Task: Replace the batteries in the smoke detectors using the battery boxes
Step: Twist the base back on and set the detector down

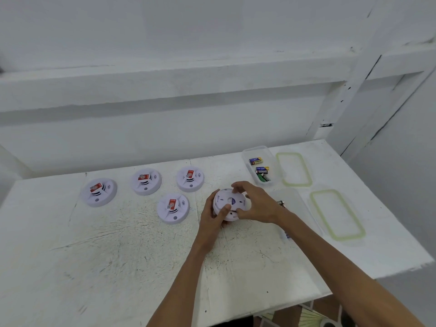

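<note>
"EVEREADY" in white capitals on a black battery (262, 171), among the cells in the far battery box (246, 154) on the worktop (118, 256). Similar lettering, smaller and only partly legible, on the blue-and-yellow battery (255, 160) at the far end of the same box. Print on the green-and-black battery (266, 177) too small to read. On four face-up smoke detectors (173, 214), red stickers (171, 203) with white print: illegible. On the held smoke detector (221, 198), a blue round label (232, 201): unreadable.

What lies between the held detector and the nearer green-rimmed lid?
Head view: the right hand gripping the detector, then a clear box, partly hidden, before the lid.
</note>
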The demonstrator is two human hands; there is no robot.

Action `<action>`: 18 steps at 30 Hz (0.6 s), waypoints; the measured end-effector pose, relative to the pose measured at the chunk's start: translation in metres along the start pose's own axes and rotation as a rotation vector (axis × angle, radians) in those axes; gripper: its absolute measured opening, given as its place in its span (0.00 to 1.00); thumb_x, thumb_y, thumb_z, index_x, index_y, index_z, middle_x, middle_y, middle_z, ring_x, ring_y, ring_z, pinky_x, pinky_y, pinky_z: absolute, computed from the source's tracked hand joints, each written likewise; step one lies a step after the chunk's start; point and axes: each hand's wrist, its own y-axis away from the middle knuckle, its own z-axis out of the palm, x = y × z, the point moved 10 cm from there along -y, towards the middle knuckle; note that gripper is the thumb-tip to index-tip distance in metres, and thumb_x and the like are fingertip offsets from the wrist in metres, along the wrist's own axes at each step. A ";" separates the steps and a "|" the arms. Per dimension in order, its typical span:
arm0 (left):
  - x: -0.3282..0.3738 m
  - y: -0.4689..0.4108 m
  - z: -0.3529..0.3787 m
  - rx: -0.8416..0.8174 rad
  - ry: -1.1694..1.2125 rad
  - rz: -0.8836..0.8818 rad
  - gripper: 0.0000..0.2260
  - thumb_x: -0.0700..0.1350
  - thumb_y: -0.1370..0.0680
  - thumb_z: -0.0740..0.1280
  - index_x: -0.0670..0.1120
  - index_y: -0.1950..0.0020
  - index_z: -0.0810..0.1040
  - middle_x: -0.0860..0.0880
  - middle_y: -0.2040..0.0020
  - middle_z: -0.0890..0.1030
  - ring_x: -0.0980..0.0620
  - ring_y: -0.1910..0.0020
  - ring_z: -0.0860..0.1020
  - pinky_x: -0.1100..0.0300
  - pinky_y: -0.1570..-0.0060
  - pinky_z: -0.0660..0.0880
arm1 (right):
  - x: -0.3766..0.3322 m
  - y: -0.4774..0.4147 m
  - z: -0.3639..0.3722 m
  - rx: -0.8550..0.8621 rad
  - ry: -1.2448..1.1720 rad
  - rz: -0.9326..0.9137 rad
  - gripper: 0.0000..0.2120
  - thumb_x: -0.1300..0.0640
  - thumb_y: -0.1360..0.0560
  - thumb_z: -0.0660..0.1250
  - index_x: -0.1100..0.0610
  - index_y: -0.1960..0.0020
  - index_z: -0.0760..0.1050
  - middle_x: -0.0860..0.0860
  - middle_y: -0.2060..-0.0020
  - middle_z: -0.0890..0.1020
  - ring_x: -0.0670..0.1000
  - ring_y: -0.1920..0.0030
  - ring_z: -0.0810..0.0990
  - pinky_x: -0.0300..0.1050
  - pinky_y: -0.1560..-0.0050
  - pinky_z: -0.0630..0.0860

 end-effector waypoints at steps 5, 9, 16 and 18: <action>-0.005 -0.002 -0.001 -0.011 -0.002 -0.014 0.24 0.51 0.19 0.71 0.56 0.24 0.71 0.51 0.30 0.79 0.49 0.33 0.80 0.46 0.41 0.83 | 0.000 0.002 -0.005 -0.006 -0.030 -0.001 0.30 0.53 0.30 0.76 0.48 0.31 0.68 0.41 0.40 0.77 0.41 0.38 0.74 0.34 0.41 0.73; -0.003 -0.002 0.001 -0.015 -0.018 -0.018 0.24 0.50 0.19 0.72 0.56 0.24 0.71 0.51 0.32 0.80 0.48 0.35 0.81 0.49 0.47 0.84 | -0.001 0.005 -0.005 0.002 -0.021 -0.013 0.27 0.53 0.29 0.76 0.48 0.33 0.70 0.41 0.38 0.77 0.42 0.38 0.75 0.36 0.40 0.73; -0.006 -0.002 0.001 -0.011 0.007 -0.015 0.25 0.51 0.20 0.72 0.56 0.24 0.71 0.50 0.31 0.80 0.47 0.36 0.82 0.52 0.50 0.84 | -0.003 0.004 -0.003 -0.019 -0.002 -0.031 0.27 0.52 0.30 0.77 0.49 0.34 0.71 0.42 0.39 0.77 0.43 0.40 0.75 0.43 0.39 0.76; -0.009 -0.004 -0.001 -0.002 -0.001 -0.017 0.24 0.53 0.20 0.72 0.57 0.24 0.71 0.50 0.30 0.79 0.47 0.35 0.81 0.46 0.46 0.84 | -0.003 0.004 -0.005 -0.021 -0.014 -0.024 0.27 0.52 0.30 0.77 0.48 0.34 0.71 0.40 0.40 0.77 0.41 0.39 0.75 0.43 0.38 0.75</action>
